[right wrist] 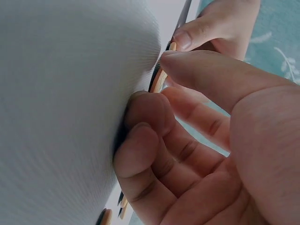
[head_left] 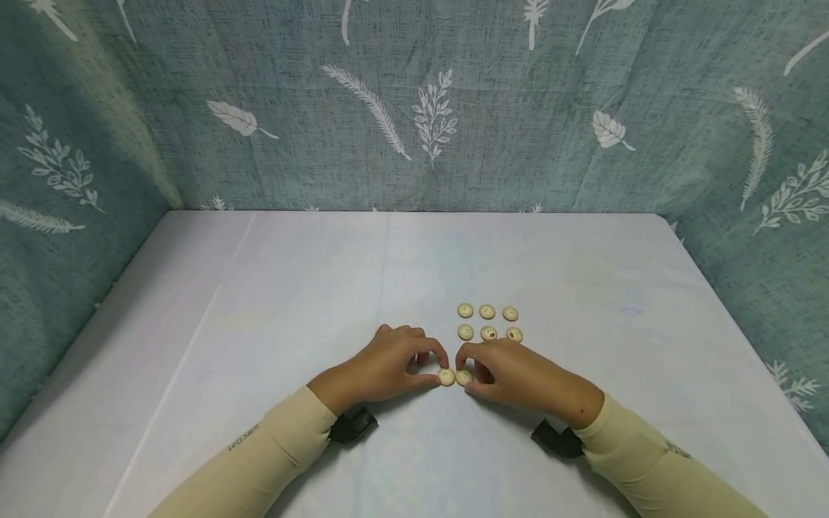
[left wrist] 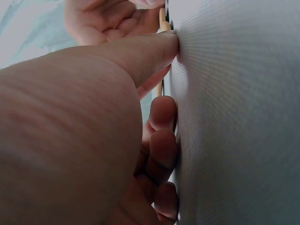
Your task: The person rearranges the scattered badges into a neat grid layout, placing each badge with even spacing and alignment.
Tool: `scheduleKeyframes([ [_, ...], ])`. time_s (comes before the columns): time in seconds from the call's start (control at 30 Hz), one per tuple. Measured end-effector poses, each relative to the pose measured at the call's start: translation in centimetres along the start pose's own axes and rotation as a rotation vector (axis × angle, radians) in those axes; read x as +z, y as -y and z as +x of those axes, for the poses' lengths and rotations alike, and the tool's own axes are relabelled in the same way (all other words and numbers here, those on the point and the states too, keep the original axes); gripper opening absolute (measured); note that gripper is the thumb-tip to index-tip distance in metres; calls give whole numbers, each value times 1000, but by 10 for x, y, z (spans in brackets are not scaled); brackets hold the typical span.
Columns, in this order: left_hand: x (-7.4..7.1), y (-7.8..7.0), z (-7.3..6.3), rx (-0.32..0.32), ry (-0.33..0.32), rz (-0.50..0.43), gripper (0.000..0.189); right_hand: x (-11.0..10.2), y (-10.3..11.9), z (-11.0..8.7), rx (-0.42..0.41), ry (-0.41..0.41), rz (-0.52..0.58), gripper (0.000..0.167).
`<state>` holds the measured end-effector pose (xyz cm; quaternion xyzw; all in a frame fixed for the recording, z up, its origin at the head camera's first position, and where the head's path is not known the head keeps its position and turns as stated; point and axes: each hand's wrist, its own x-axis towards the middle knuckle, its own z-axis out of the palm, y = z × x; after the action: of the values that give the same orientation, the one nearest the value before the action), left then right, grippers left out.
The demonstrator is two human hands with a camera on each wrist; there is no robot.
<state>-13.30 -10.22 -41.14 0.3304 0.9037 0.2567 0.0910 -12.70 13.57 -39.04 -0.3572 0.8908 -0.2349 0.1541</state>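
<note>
Two small round wooden discs (head_left: 446,377) with dark marks lie side by side on the white table, their edges meeting between the hands. My left hand (head_left: 393,360) pinches the left disc between thumb and forefinger. With the same kind of pinch, my right hand (head_left: 518,370) holds the right disc (head_left: 464,378). In the right wrist view this disc (right wrist: 160,80) shows edge-on, low over the cloth, beside the thumb. The other fingers of the left hand (left wrist: 163,112) curl loosely near the tabletop. Fingers and thumbs hide part of both discs.
Beyond the right hand, several matching discs (head_left: 487,311) lie in two short rows; the nearest one (head_left: 514,334) is right by its knuckles. A white cloth covers the table (head_left: 291,288). Green leaf-patterned curtains (head_left: 272,165) stand at its back and sides.
</note>
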Motion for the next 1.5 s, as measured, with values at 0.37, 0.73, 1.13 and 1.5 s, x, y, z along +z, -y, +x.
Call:
scheduleKeyframes([
  [0.37,0,-1,0,-5,-3,9,17,0,1,0,-9,-8,-2,15],
  [0.73,0,0,0,6,-5,16,17,2,2,2,-6,-12,-9,12],
  [1.13,0,1,1,12,-2,7,16,2,0,2,-3,-11,-24,12],
  [1.5,0,0,2,2,2,8,16,1,-1,0,-4,-15,-45,14],
])
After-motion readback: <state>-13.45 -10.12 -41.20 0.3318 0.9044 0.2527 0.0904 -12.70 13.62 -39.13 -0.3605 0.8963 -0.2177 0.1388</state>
